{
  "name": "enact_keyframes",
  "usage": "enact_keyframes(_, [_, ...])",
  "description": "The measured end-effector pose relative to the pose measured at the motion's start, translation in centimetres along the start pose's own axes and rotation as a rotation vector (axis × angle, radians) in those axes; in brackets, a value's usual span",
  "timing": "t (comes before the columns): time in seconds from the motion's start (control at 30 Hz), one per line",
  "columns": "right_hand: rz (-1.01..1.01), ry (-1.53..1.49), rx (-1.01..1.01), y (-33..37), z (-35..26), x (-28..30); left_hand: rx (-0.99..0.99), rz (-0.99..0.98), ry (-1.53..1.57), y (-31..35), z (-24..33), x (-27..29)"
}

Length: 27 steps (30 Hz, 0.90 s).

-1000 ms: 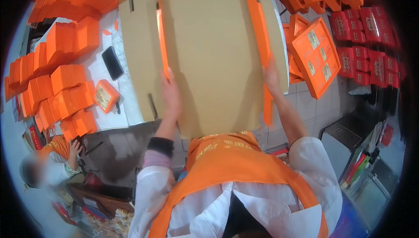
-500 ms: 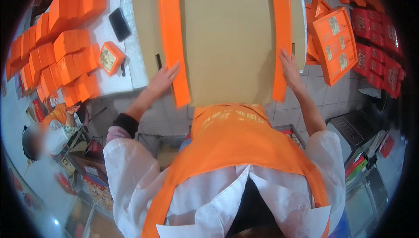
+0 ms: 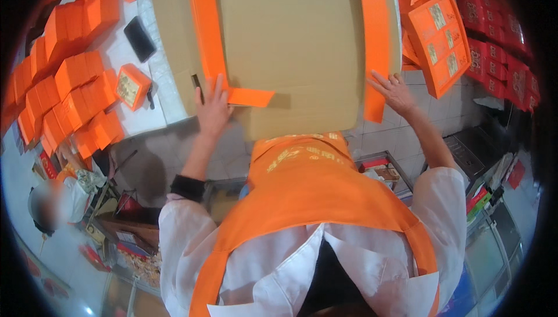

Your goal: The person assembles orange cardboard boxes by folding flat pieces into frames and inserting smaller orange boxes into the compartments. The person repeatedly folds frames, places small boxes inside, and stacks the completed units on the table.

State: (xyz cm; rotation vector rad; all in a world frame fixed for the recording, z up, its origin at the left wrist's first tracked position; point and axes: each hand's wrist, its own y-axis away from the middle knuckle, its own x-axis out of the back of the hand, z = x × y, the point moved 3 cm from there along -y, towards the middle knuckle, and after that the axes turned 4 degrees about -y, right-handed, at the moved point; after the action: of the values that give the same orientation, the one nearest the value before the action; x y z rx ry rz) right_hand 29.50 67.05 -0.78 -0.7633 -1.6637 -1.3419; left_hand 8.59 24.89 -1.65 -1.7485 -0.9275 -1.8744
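Note:
Two long orange strips lie lengthwise on a large brown cardboard sheet point(image 3: 290, 43) in front of me. The near end of the left strip point(image 3: 206, 23) is bent over, and its end flap point(image 3: 251, 97) points right across the cardboard. My left hand point(image 3: 214, 109) lies at this bend, its fingers stretched and apart over the strip. Straight and unbent, the right strip point(image 3: 375, 26) runs along the other side. Near its lower end my right hand point(image 3: 397, 92) rests fingertips on it, fingers spread. A small dark slot point(image 3: 196, 79) shows beside my left fingers.
Orange boxes point(image 3: 81, 75) are stacked at the left, near a dark phone point(image 3: 139, 39) and a small picture-topped orange box point(image 3: 132, 87). Right of the cardboard stand orange trays point(image 3: 439, 43) and red boxes point(image 3: 494, 55). Another person point(image 3: 72, 198) is at far left.
The left strip's near end, straight before, is now bent to the right. My left hand has shifted to that bend; my right hand has moved slightly down and turned its fingers onto the right strip.

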Motion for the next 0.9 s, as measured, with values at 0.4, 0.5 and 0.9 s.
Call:
enact_keyframes(0.4, [0.121, -0.100, -0.018, -7.4, -3.1, 0.0, -0.595, -0.201, 0.135, -6.3, 7.6, -2.4])
enact_keyframes(0.5, [0.079, -0.107, 0.008, -8.0, -3.2, -0.3, -0.688, -0.027, 0.254, -7.5, 10.8, -2.6])
enact_keyframes(0.9, [0.124, -0.157, -0.001, -8.0, -3.3, 0.2, -0.782, -0.253, 0.133, -9.7, 16.6, -2.5])
